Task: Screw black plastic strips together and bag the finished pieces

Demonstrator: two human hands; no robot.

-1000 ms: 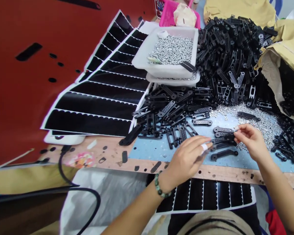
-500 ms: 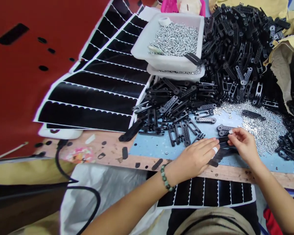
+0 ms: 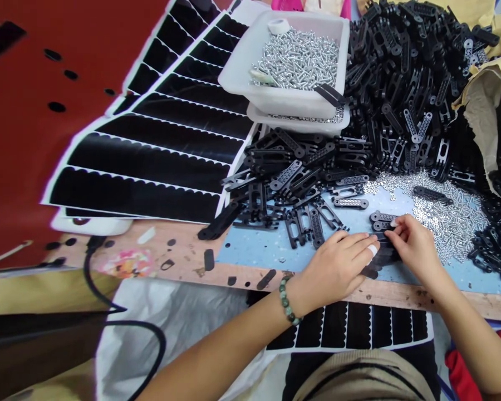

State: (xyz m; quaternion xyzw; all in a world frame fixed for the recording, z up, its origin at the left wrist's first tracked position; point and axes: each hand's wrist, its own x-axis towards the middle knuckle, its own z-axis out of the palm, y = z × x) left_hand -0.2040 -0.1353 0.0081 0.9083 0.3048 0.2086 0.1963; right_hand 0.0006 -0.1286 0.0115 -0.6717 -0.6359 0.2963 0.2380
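Note:
My left hand [image 3: 338,267], with a green bead bracelet and a taped fingertip, lies over the blue mat [image 3: 259,253], fingers together and pressing on a black plastic bracket [image 3: 378,260]. My right hand [image 3: 413,245] meets it from the right, fingers pinched on the same bracket's far end. Just behind the hands lie more loose black brackets [image 3: 309,217]. Small silver nuts [image 3: 451,217] are scattered to the right of my right hand.
A huge heap of black brackets [image 3: 401,83] fills the back right. Two stacked white trays [image 3: 288,100] hold silver screws. Black scalloped sticker sheets [image 3: 158,150] fan out on the left. A black cable [image 3: 121,306] hangs off the wooden table edge [image 3: 401,292].
Both hands have drawn closer together and slightly toward me, closing on the bracket. The view has shifted down and left a little.

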